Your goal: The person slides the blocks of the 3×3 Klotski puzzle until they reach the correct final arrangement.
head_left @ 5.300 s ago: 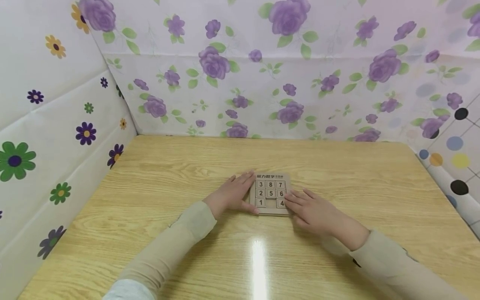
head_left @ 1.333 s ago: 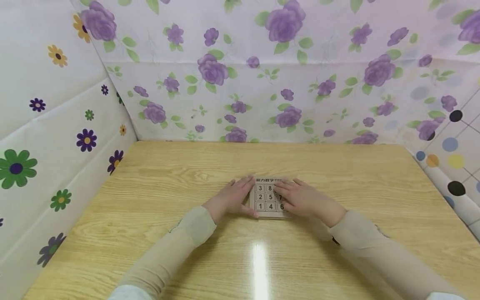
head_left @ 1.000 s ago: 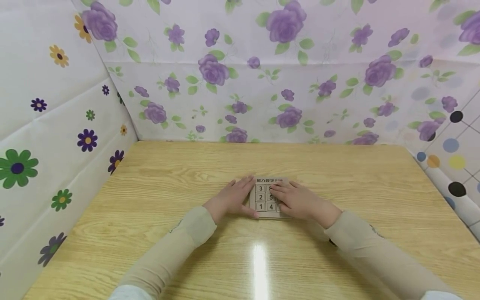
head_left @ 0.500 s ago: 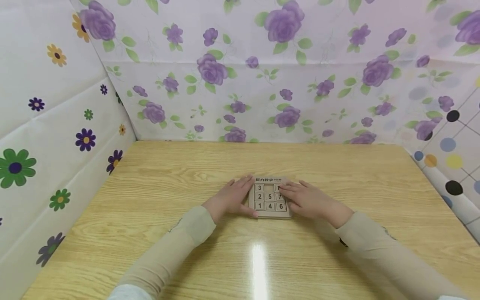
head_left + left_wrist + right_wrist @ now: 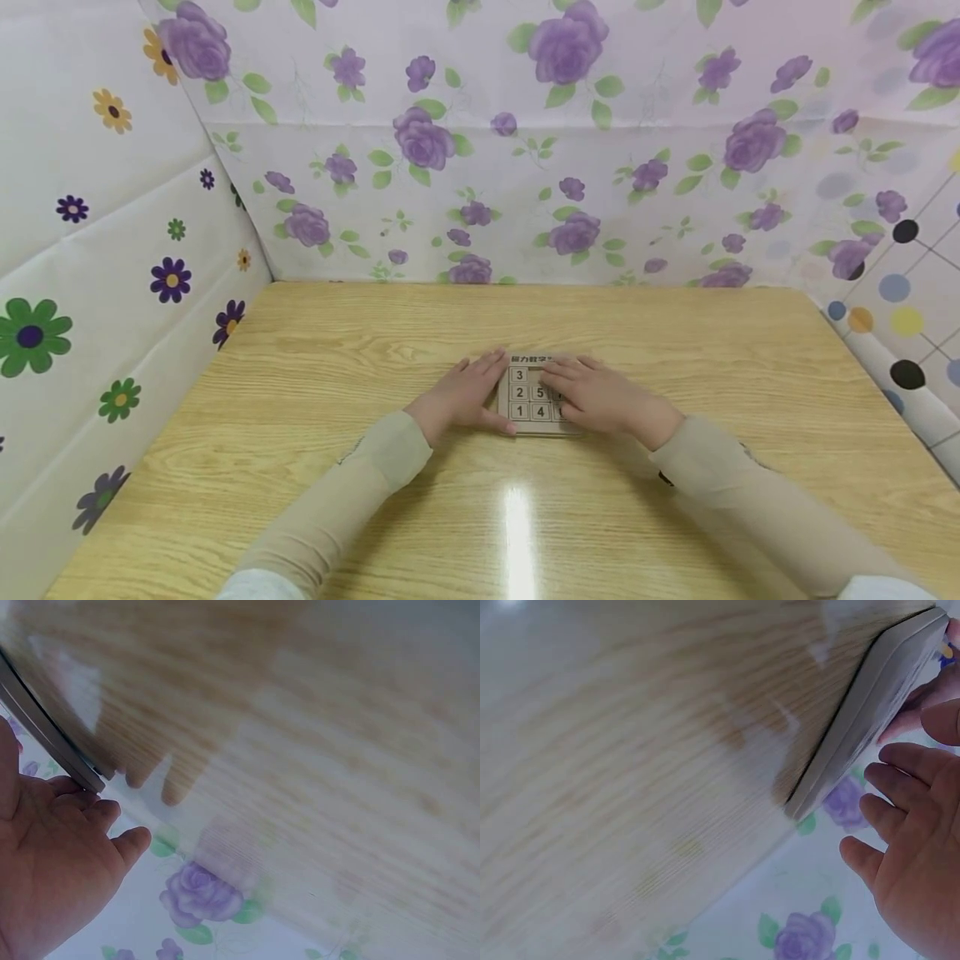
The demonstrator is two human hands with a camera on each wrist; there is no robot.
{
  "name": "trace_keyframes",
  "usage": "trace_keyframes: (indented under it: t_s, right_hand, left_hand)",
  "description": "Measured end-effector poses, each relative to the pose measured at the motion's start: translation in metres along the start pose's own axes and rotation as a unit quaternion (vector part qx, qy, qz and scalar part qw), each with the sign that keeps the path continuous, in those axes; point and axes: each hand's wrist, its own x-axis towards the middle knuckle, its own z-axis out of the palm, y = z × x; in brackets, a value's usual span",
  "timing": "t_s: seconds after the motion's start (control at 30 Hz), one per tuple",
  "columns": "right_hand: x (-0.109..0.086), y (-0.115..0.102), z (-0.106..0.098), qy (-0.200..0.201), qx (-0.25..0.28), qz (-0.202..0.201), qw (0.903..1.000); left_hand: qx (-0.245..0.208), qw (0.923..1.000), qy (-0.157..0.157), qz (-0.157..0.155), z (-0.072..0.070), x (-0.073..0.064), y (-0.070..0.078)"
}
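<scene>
A flat sliding number puzzle (image 5: 528, 428) with square tiles lies on the table in the head view. My left hand (image 5: 459, 395) rests along its left side, fingers near the top corner and thumb at the lower corner. In the left wrist view, that hand's fingertips touch the board's edge. My right hand (image 5: 611, 396) lies over the board's right part, fingertips on the upper tiles. Tile 3 (image 5: 519, 375) sits top left, with a bare slot beside it; 2, 5, 1 and 4 show below. The right hand covers the remaining tiles wholly or partly.
The glossy wooden table (image 5: 360, 333) carries a bright light reflection (image 5: 517, 533) in front of the puzzle. Purple-flowered sheeting (image 5: 450, 208) stands behind the far edge, with more patterned sheeting at left and right.
Over these seconds tiles 4, 6 and 7 shifted places. Tile 8 slid right, leaving a slot at top middle. Since then my right hand moved left over it; the left hand stayed put.
</scene>
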Motion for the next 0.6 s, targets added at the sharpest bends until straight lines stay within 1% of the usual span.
trace_keyframes:
  t_s: [0.1,0.27,0.43,0.6]
  right_hand:
    - [0.009,-0.006,0.000,-0.012,-0.002,-0.011,0.9999]
    - [0.017,-0.011,0.002,-0.026,-0.009,-0.022,0.9994]
    - [0.020,-0.011,0.005,-0.021,-0.018,-0.026,0.9993]
    - [0.019,-0.006,0.006,-0.014,-0.007,-0.024,0.9996]
  left_hand:
    - [0.001,1.0000,-0.003,-0.004,0.001,0.001,-0.001]
    - [0.013,0.9999,-0.007,-0.002,0.002,0.002,0.000]
    - [0.023,0.9997,-0.006,-0.003,0.001,0.002,0.001]
    - [0.021,0.9998,-0.005,-0.005,-0.001,0.001,0.000]
